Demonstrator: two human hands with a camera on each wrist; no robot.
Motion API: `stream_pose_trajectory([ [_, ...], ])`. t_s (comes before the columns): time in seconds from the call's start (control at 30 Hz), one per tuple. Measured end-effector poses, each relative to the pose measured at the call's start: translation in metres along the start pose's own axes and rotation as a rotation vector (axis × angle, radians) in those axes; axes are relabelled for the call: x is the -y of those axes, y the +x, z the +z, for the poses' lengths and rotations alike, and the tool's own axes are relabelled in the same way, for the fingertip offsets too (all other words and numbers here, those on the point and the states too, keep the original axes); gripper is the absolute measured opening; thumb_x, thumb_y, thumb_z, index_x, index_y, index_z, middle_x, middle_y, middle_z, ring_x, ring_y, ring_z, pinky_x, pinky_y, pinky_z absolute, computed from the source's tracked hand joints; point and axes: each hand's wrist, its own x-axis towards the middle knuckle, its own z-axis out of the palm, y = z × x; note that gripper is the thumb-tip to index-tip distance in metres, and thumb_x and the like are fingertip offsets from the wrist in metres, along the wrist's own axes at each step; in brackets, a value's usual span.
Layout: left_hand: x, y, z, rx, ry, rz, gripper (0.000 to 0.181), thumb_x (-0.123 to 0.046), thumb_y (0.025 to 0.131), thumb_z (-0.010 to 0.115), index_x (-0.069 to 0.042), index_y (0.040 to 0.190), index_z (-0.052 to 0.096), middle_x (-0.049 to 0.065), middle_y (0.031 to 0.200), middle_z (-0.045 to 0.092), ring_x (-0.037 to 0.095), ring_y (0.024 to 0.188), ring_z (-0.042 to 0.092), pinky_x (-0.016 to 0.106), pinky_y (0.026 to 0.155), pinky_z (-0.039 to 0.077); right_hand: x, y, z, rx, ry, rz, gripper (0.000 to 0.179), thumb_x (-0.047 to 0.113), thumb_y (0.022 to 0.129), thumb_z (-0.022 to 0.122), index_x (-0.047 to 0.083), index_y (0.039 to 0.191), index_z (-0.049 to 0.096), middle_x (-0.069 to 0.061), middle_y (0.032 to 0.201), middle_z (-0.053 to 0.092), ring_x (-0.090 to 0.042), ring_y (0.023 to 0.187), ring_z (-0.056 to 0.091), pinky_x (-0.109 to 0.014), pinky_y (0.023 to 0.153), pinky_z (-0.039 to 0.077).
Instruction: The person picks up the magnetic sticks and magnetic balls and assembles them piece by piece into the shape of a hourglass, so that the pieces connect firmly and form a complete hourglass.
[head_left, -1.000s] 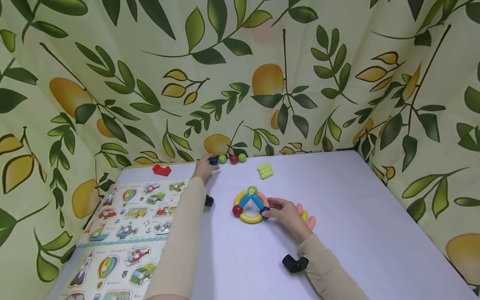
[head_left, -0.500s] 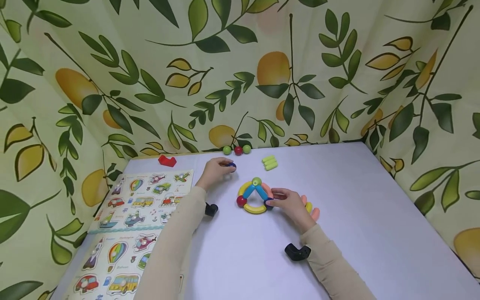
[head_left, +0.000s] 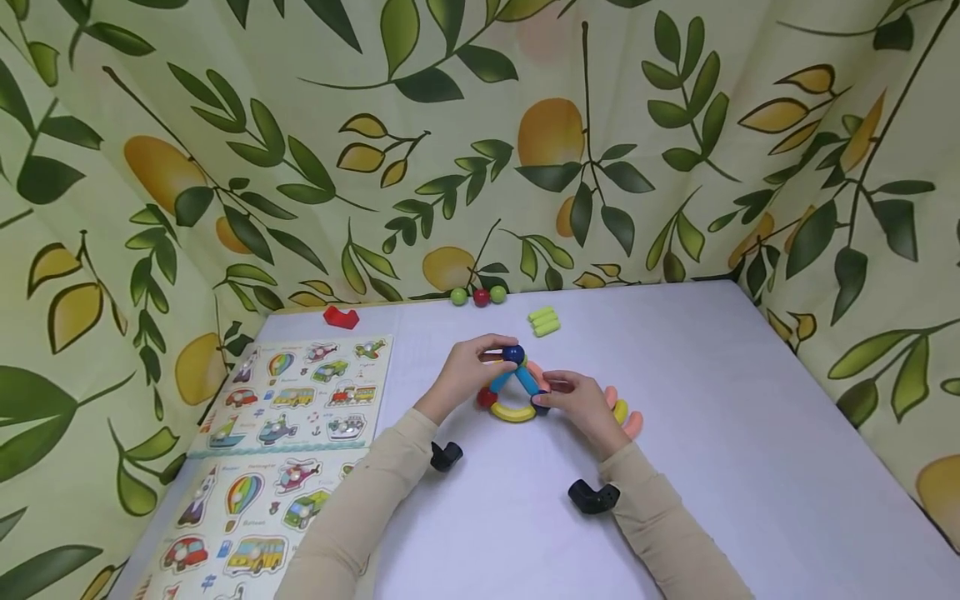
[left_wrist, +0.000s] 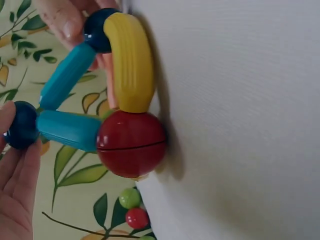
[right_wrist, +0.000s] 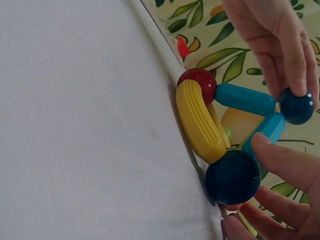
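My left hand (head_left: 472, 375) pinches a dark blue ball (right_wrist: 296, 106) at the peak where two blue magnetic sticks (left_wrist: 70, 131) lean together. These rise from a ring of curved sticks and balls; a yellow curved stick (left_wrist: 132, 65) joins its red ball (left_wrist: 131, 145) to another dark blue ball (right_wrist: 233, 176). Around that corner ball, my right hand (head_left: 581, 408) holds the ring on the table, its thumb by the blue stick. A pink curved stick (head_left: 536, 372) lies along the ring's right side. The left hand covers part of the ring's left side.
Green and red balls (head_left: 481, 297) line the back edge, with short green sticks (head_left: 544, 321) nearby. Loose pink and yellow curved sticks (head_left: 620, 411) lie beyond my right hand. Picture puzzle boards (head_left: 288, 446) and a red piece (head_left: 341, 317) occupy the left.
My left hand has taken the dark blue ball from the back row and carried it toward me, onto the peak of the blue sticks. The right hand stays at the ring's corner.
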Motion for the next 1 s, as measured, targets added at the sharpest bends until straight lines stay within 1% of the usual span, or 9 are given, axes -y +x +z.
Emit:
stream_pose_trajectory([
  [0.1,0.0,-0.001,0.003,0.028,0.086,0.085,0.035,-0.011,0.091,0.072,-0.009,0.125,0.068,0.009,0.131,0.067,0.027,0.118,0.065,0.037,0.098,0.055,0.0,0.0,-0.002,0.008,-0.01,-0.02,0.06,0.027,0.083,0.081,0.004,0.135,0.059,-0.019,0.137,0.06,-0.031,0.126,0.054,-0.046,0.107,0.047],
  [0.17,0.0,-0.002,0.004,0.045,0.126,0.101,0.039,-0.009,0.09,0.072,-0.007,0.129,0.065,0.011,0.132,0.066,0.028,0.12,0.064,0.039,0.1,0.055,-0.001,0.001,-0.002,0.01,-0.014,-0.026,0.059,0.026,0.083,0.081,0.003,0.134,0.06,-0.019,0.136,0.06,-0.031,0.127,0.054,-0.045,0.107,0.046],
  [0.23,0.001,-0.003,0.004,0.057,0.143,0.064,0.046,-0.008,0.09,0.072,-0.009,0.134,0.06,0.012,0.134,0.064,0.029,0.12,0.063,0.04,0.1,0.055,-0.002,0.002,-0.002,0.01,-0.016,-0.025,0.057,0.024,0.083,0.081,0.003,0.133,0.061,-0.018,0.136,0.061,-0.031,0.127,0.055,-0.045,0.107,0.046],
  [0.4,0.007,-0.007,0.007,0.064,0.136,-0.092,0.054,-0.007,0.092,0.069,-0.016,0.142,0.053,0.012,0.129,0.065,0.028,0.119,0.063,0.04,0.099,0.055,-0.002,0.004,-0.002,0.014,-0.014,0.008,0.053,0.021,0.084,0.081,0.006,0.131,0.062,-0.016,0.134,0.062,-0.03,0.126,0.055,-0.045,0.108,0.047],
  [0.53,0.012,-0.011,0.007,0.045,0.093,-0.146,0.051,-0.009,0.092,0.069,-0.018,0.14,0.055,0.011,0.125,0.067,0.027,0.118,0.063,0.041,0.1,0.054,0.002,0.004,-0.003,0.029,-0.025,0.026,0.051,0.022,0.084,0.08,0.007,0.13,0.064,-0.015,0.132,0.063,-0.029,0.123,0.056,-0.043,0.105,0.048],
  [0.63,0.016,-0.016,0.003,0.031,0.084,-0.187,0.049,-0.011,0.091,0.071,-0.017,0.137,0.057,0.009,0.125,0.067,0.026,0.118,0.062,0.039,0.098,0.056,0.012,0.007,-0.011,0.024,-0.091,0.033,0.049,0.023,0.087,0.077,0.009,0.132,0.063,-0.018,0.135,0.061,-0.033,0.126,0.055,-0.047,0.105,0.047],
  [0.73,0.022,-0.021,-0.001,0.016,0.077,-0.245,0.037,-0.013,0.09,0.072,-0.013,0.126,0.064,0.008,0.119,0.069,0.024,0.109,0.064,0.035,0.089,0.057,0.026,0.021,-0.027,-0.01,-0.157,0.032,0.051,0.022,0.089,0.073,0.01,0.136,0.059,-0.019,0.142,0.056,-0.037,0.132,0.05,-0.052,0.108,0.044],
  [0.83,0.027,-0.026,-0.002,-0.003,0.058,-0.283,0.023,-0.015,0.09,0.073,-0.011,0.112,0.071,0.007,0.109,0.071,0.02,0.097,0.064,0.03,0.081,0.055,0.037,0.047,-0.044,-0.034,-0.191,0.006,0.052,0.019,0.09,0.071,0.009,0.139,0.056,-0.021,0.146,0.051,-0.039,0.135,0.046,-0.053,0.111,0.042],
  [1.0,0.032,-0.027,-0.001,0.007,0.052,-0.32,0.024,-0.017,0.087,0.076,-0.011,0.11,0.071,0.006,0.102,0.07,0.017,0.088,0.061,0.026,0.074,0.052,0.041,0.087,-0.062,0.015,-0.246,0.01,0.051,0.019,0.091,0.072,0.009,0.139,0.057,-0.021,0.145,0.051,-0.038,0.135,0.045,-0.052,0.114,0.038],
])
